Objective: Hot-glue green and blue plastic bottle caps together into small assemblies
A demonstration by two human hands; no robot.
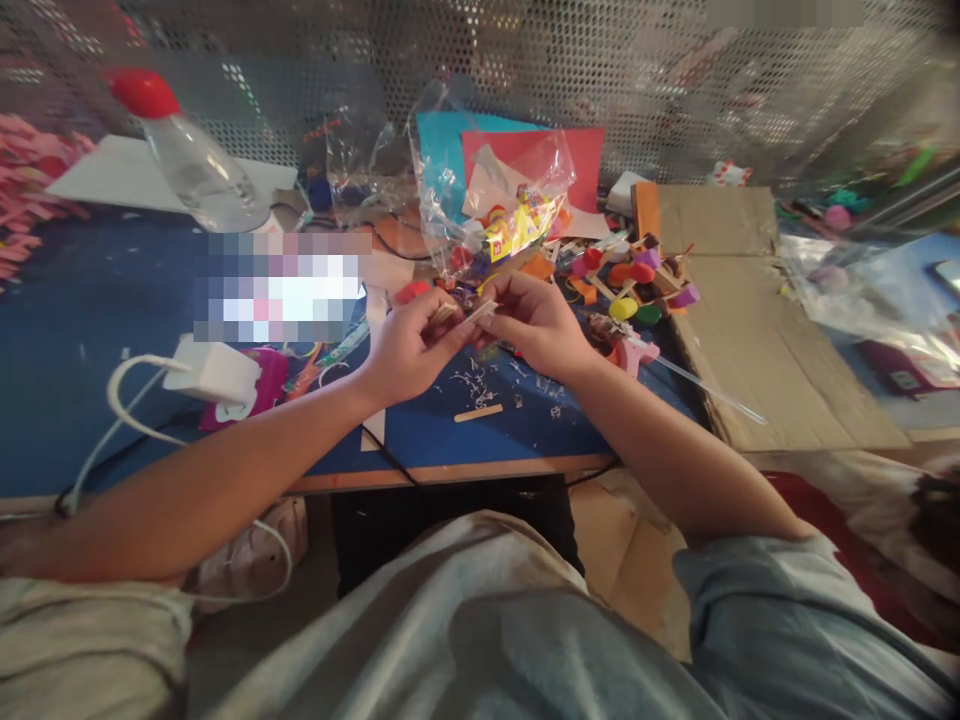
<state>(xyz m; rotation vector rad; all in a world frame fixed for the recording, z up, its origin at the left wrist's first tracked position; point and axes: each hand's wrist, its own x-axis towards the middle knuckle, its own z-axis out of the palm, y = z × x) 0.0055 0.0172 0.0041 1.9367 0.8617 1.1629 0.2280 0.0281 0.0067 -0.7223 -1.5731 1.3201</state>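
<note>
Over the blue table, my left hand (412, 345) and my right hand (538, 325) meet, fingers pinched. Between their fingertips is a small pale craft stick piece (482, 311), gripped from both sides. Its far end and anything behind it are hidden by my fingers. Below the hands, a single craft stick (478, 413) lies flat near the table's front edge. White stringy scraps (474, 383) are scattered around it. To the right of my right hand rests a pink glue gun (636, 353), with a clear glue stick (712, 388) pointing away from it.
Colourful craft pieces (622, 308) are heaped behind my right hand. Beyond them lie clear plastic bags and red paper (581, 165). Flattened cardboard (757, 330) covers the right side. On the left are a red-capped bottle (199, 165), a white charger (217, 372) and its looping cable.
</note>
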